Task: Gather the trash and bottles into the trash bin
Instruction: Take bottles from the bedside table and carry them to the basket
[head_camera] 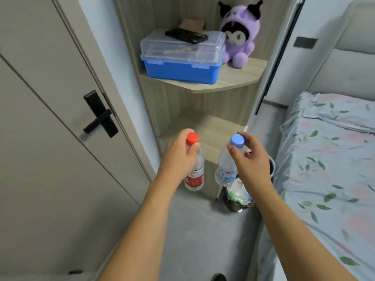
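Bottles held over the floor, bin (240,206) below already holding trash.
Left hand (180,157) grips red-capped bottle (195,171); right hand (250,159) pinches blue-capped bottle (226,169); neither binned yet.

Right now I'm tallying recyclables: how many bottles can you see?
2. The red-capped bottle is in the left hand; the blue-capped bottle is in the right hand, above the trash bin. The bin may hide more.

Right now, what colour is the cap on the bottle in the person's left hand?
Red. The cap of the bottle held by the left hand shows plainly in the head view.
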A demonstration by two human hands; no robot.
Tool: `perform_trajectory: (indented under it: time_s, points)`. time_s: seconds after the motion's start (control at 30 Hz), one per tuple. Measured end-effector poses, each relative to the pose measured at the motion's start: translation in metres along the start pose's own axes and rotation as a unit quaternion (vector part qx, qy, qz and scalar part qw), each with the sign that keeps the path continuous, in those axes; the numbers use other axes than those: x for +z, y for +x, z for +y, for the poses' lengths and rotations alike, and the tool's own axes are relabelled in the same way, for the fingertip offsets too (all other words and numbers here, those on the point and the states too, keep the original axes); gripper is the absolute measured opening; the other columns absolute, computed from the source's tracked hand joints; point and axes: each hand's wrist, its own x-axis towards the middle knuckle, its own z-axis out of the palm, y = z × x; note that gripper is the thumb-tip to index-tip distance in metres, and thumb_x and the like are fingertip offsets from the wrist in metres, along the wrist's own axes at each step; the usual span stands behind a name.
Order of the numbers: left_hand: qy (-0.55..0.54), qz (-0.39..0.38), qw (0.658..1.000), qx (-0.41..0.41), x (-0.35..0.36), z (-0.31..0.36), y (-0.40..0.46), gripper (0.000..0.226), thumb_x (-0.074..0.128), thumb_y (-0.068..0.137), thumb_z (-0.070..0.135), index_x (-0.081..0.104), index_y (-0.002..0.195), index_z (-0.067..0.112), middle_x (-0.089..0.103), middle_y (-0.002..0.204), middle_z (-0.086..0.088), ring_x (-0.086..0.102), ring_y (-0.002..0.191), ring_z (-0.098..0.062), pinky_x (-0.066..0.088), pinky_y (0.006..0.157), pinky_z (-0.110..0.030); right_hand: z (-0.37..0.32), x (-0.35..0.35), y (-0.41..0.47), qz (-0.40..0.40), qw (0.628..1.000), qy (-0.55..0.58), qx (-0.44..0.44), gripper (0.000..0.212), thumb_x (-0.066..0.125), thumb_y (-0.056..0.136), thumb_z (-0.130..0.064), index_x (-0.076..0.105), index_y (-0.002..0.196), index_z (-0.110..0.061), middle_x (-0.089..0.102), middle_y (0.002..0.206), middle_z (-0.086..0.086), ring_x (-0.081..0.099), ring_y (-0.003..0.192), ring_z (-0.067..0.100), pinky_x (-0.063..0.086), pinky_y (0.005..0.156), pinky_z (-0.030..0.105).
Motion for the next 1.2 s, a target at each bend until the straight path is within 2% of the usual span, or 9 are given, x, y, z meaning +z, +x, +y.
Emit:
perform_trajectory:
  time_s: [0.07,0.2,0.33,0.57,0.7,0.8,1.0,1.1,1.2]
  points:
    - [0.002,-0.021,0.999,0.025,0.028,0.023,0.019,0.033,0.059,0.092,0.026,0.053,0.124,0.028,0.064,0.112,0.004,0.057,0.104,-0.021,0.045,0.091,-0.032,0.007,-0.027,0.019,0.032,0.999,-0.006,0.002,0.032,0.068,0.085,-0.017,0.06,0.114,-0.027,0.064,0.107,-0.016,0.06,0.098,0.004,0.05,0.092,0.031]
    - [0.013,-0.066,0.995,0.07,0.078,0.056,0.052,0.028,0.06,0.09,0.029,0.053,0.117,0.028,0.065,0.107,0.004,0.058,0.098,-0.024,0.047,0.089,-0.037,0.026,-0.077,0.054,0.091,0.996,-0.021,0.01,0.032,0.068,0.085,-0.014,0.059,0.113,-0.027,0.059,0.099,-0.027,0.056,0.094,-0.012,0.048,0.089,0.024]
    - [0.025,-0.125,0.988,0.083,0.115,0.064,0.085,0.024,0.06,0.087,0.034,0.05,0.109,0.032,0.065,0.103,0.007,0.06,0.097,-0.02,0.05,0.086,-0.041,0.042,-0.104,0.093,0.138,0.99,-0.023,0.029,0.03,0.069,0.085,-0.014,0.058,0.111,-0.026,0.059,0.1,-0.022,0.054,0.093,-0.013,0.048,0.09,0.026]
    - [0.018,-0.194,0.976,0.097,0.187,0.065,0.17,0.023,0.06,0.09,0.032,0.047,0.108,0.029,0.062,0.102,0.005,0.058,0.095,-0.02,0.049,0.083,-0.036,0.077,-0.127,0.182,0.188,0.977,-0.092,0.044,0.029,0.07,0.084,-0.017,0.055,0.108,-0.026,0.06,0.104,-0.01,0.057,0.098,0.008,0.051,0.091,0.037]
    - [0.031,-0.221,0.97,0.095,0.241,0.078,0.214,0.022,0.056,0.093,0.027,0.045,0.111,0.028,0.06,0.1,0.003,0.055,0.087,-0.02,0.041,0.073,-0.031,0.109,-0.155,0.234,0.211,0.968,-0.124,0.06,0.034,0.067,0.085,-0.017,0.055,0.117,-0.021,0.058,0.109,-0.01,0.055,0.102,0.01,0.05,0.093,0.04]
    - [0.038,-0.234,0.967,0.087,0.289,0.086,0.246,0.022,0.056,0.093,0.027,0.045,0.112,0.028,0.059,0.1,0.003,0.054,0.085,-0.018,0.039,0.073,-0.03,0.143,-0.179,0.275,0.215,0.962,-0.148,0.076,0.038,0.064,0.086,-0.017,0.054,0.123,-0.02,0.058,0.115,-0.007,0.055,0.106,0.011,0.049,0.095,0.041]
    - [0.028,-0.244,0.968,0.051,0.423,0.049,0.31,0.024,0.058,0.092,0.02,0.046,0.112,0.026,0.061,0.104,0.001,0.058,0.089,-0.022,0.046,0.078,-0.033,0.256,-0.199,0.359,0.176,0.964,-0.182,0.086,0.036,0.062,0.09,-0.018,0.054,0.125,-0.018,0.057,0.119,-0.003,0.052,0.105,0.01,0.047,0.097,0.036]
    - [0.037,-0.261,0.964,0.027,0.515,-0.008,0.337,0.025,0.056,0.092,0.02,0.044,0.111,0.03,0.061,0.104,0.001,0.059,0.088,-0.022,0.048,0.078,-0.034,0.352,-0.194,0.395,0.164,0.961,-0.2,0.098,0.036,0.062,0.091,-0.016,0.054,0.126,-0.017,0.056,0.118,-0.003,0.048,0.102,0.005,0.04,0.093,0.022]
    - [0.067,-0.279,0.958,0.024,0.605,-0.082,0.355,0.025,0.054,0.094,0.02,0.041,0.112,0.03,0.059,0.099,0.0,0.057,0.087,-0.021,0.045,0.075,-0.031,0.46,-0.184,0.414,0.155,0.958,-0.206,0.126,0.037,0.061,0.091,-0.016,0.054,0.127,-0.018,0.056,0.12,-0.003,0.048,0.104,0.004,0.034,0.092,0.017]
